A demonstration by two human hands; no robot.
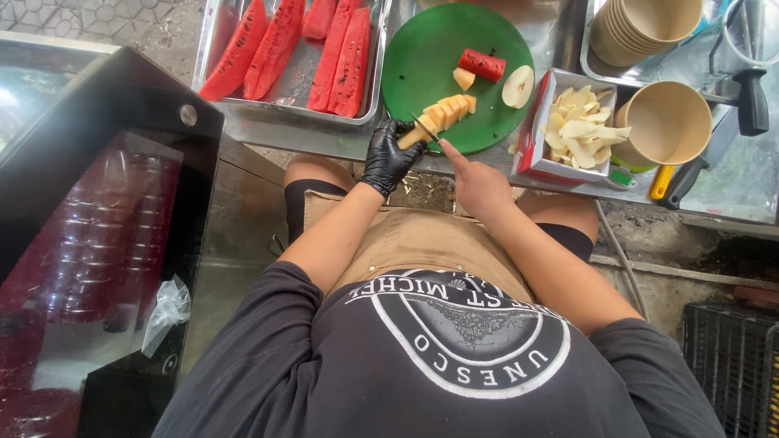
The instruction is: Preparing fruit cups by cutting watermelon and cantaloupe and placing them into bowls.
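Observation:
My left hand (pixel 389 158), in a black glove, holds the near end of a pale yellow fruit piece (pixel 446 109) that is cut into several slices. It lies on the near edge of a round green cutting board (pixel 422 49). My bare right hand (pixel 480 188) grips a small knife (pixel 425 128), forefinger stretched along it, with the blade against the fruit beside the gloved fingers. Also on the board are a red watermelon chunk (pixel 481 63), a pale fruit half (pixel 518 86) and a small pale bit (pixel 463 78).
A metal tray (pixel 213 36) of long watermelon wedges sits left of the board. To the right are a red-and-white box (pixel 535 130) of pale fruit slices, one paper bowl (pixel 669 122), a bowl stack (pixel 641 28) and a black-handled tool (pixel 751 101). A dark glass-topped cabinet (pixel 97 227) stands at left.

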